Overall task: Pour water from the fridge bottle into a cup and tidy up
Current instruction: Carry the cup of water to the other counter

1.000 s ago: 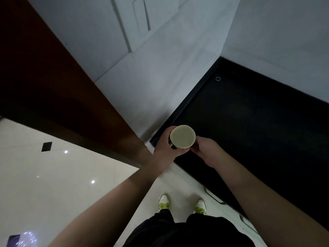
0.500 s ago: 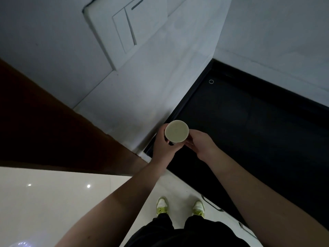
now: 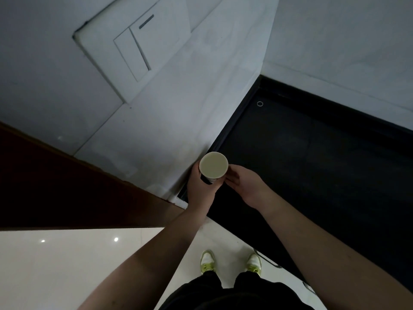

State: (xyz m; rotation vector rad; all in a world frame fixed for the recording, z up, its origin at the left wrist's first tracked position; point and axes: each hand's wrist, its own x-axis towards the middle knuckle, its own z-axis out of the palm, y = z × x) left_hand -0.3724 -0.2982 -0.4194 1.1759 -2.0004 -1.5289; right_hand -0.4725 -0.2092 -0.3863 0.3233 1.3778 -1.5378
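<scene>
A pale paper cup [image 3: 213, 164] is held upright in front of me, its round mouth facing the camera; I cannot tell what is inside. My left hand [image 3: 200, 190] wraps around the cup's side from the left and below. My right hand [image 3: 243, 185] touches the cup's right side with its fingertips. The cup hangs above the left edge of a black countertop [image 3: 312, 171]. No bottle and no fridge are in view.
A white wall [image 3: 169, 121] with a switch panel [image 3: 138, 41] rises behind the cup. A dark red-brown panel [image 3: 55, 186] runs at the left. Below lie a glossy pale floor [image 3: 67, 265] and my shoes [image 3: 230, 262]. A small ring [image 3: 260, 103] sits on the counter's far corner.
The view has swung up and left, bringing the wall switch panel into sight. Both hands have kept hold of the cup and stayed together in front of me.
</scene>
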